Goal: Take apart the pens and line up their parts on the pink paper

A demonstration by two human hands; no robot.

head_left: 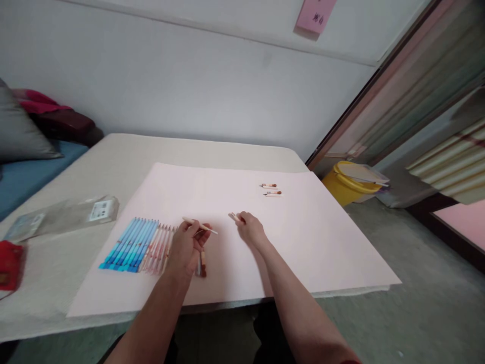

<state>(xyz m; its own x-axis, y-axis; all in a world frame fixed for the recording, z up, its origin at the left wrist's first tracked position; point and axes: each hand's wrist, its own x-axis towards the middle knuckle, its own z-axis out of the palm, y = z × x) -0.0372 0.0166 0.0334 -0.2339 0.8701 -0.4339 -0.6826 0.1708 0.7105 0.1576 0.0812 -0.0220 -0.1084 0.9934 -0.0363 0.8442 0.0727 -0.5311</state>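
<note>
My left hand [188, 242] grips a slim cream pen [197, 224], held slantwise above the pink-white sheet, with a thin white end pointing right. In my right hand [250, 226], the fingers are closed on a short cream piece like a pen cap [234, 216], a little apart from the pen. Left of my left hand lie a row of blue pens [131, 245] and a row of pale pink pens [156, 247], partly covered by that hand. A brown-ended pen [203, 263] lies just below it, also partly hidden.
Two short pen pieces with brown ends, an upper one [268, 185] and a lower one [273, 193], lie on the sheet [322, 242]. Clear plastic packaging [71, 215] and a red object [9, 265] are at the left. A yellow bucket [341, 184] stands beyond the table's right side.
</note>
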